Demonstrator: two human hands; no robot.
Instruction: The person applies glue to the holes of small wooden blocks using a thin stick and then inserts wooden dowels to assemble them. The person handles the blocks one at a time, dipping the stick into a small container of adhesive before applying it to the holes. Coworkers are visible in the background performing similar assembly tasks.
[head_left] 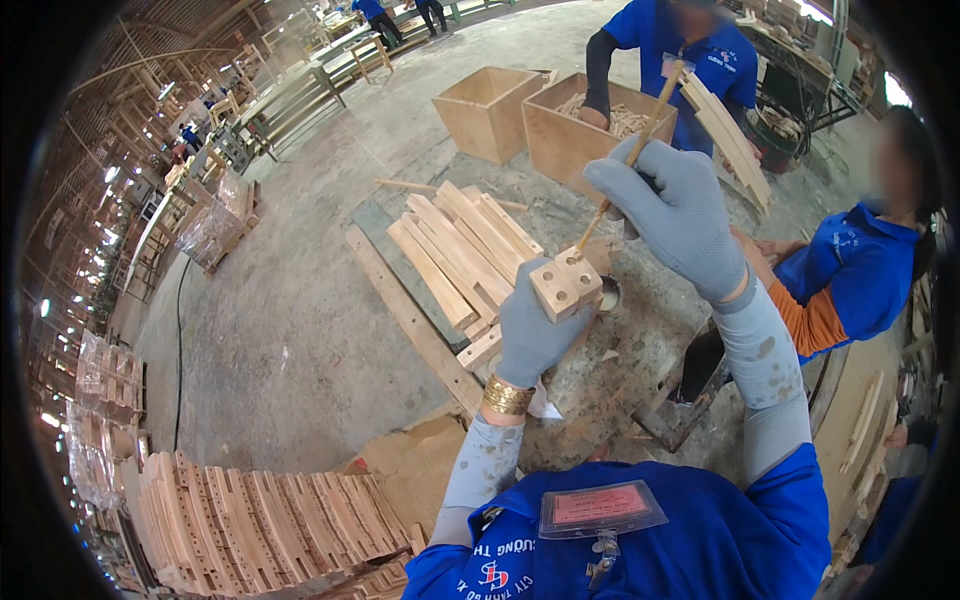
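Note:
My left hand (538,335), in a grey glove, is closed around a pale wooden piece whose end (566,284) faces up with several round holes. A thin wooden stick (662,100) is pinched in my gloved right hand (685,205), above and to the right of the piece. The stick's lower tip reaches down to a hole at the far side of that end. Just behind the piece, a small round container (611,292) shows in part; what it holds is hard to make out.
Wooden pieces (455,255) lie stacked ahead of my left hand, beside a long drilled board (415,322). Two wooden boxes (484,120) stand beyond; a co-worker (715,60) reaches into one. Another co-worker (850,270) is at right. Drilled pieces (270,520) are piled lower left.

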